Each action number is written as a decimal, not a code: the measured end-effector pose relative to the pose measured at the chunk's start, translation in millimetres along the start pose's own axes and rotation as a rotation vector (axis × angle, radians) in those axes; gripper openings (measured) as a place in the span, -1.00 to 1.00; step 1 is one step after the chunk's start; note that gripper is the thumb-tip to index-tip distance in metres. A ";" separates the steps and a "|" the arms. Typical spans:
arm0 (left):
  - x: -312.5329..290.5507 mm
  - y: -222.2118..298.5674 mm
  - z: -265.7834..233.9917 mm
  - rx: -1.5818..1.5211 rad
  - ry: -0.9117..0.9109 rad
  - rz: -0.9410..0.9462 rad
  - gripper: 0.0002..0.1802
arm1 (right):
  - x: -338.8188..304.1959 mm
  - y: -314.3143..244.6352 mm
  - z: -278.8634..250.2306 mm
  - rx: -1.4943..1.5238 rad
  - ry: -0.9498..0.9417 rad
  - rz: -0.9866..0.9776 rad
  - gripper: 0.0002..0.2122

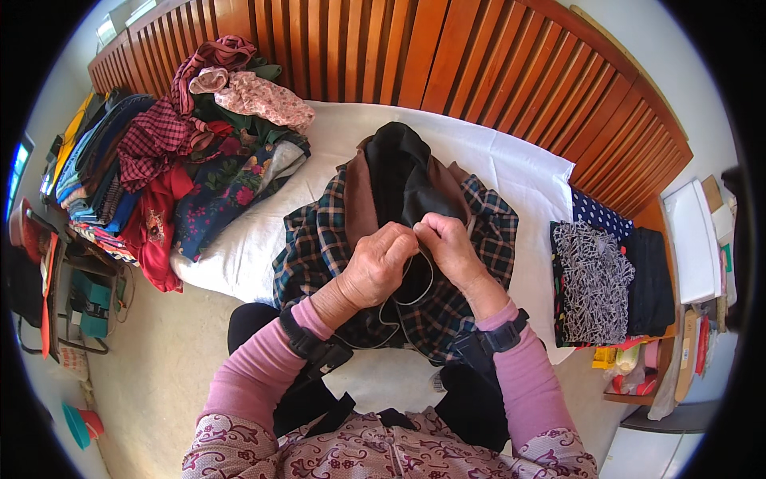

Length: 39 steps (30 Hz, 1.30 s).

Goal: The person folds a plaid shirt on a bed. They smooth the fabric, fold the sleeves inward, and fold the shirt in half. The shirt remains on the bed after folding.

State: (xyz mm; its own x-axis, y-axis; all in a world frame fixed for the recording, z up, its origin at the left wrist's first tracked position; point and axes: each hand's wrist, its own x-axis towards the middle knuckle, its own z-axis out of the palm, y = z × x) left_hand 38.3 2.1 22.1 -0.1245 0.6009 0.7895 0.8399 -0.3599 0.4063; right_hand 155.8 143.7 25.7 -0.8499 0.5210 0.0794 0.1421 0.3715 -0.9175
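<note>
Cord [432, 279] trails bodyward over the jacket [496, 227] from left hand [377, 259] and right hand [452, 246] (equally close), fingertips pinched, apparently gripping it.

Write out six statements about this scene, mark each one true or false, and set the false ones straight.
1. The left hand and the right hand come together over the dark plaid fabric garment. True.
2. The thin, pale, looped cord lies far from both hands. False: it curves just below their fingers.
3. The navy cloth with white polka dots lies left of the garment. False: it lies to the right.
4. The tall heap of many-coloured clothes is left of the garment. True.
5. Both wrists wear black strapped devices. True.
6. The reddish-brown slatted wooden headboard stands beside the person's lap. False: it stands beyond the garment.
</note>
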 end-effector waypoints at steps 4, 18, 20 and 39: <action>0.1 -1.4 1.4 0.019 0.039 -0.040 -0.77 | -1.0 -7.8 -6.6 0.178 -0.060 0.090 -0.73; 0.6 0.5 -2.0 -0.034 -0.075 0.090 -0.77 | 2.7 -0.5 -10.8 0.040 -0.112 0.049 -0.69; -2.6 6.1 1.2 -0.064 -0.082 0.052 -0.74 | 6.0 4.0 -16.2 0.075 -0.063 0.080 -0.68; 0.7 1.2 2.0 -0.013 -0.015 -0.011 -0.81 | 12.0 0.8 -34.8 0.104 -0.035 0.030 -0.78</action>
State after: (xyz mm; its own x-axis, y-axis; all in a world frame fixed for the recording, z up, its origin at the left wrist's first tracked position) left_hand 40.3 3.5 22.2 -0.1255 0.6157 0.7779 0.8314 -0.3626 0.4211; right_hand 163.4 177.0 39.5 -0.8636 0.5026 0.0386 0.1162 0.2731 -0.9549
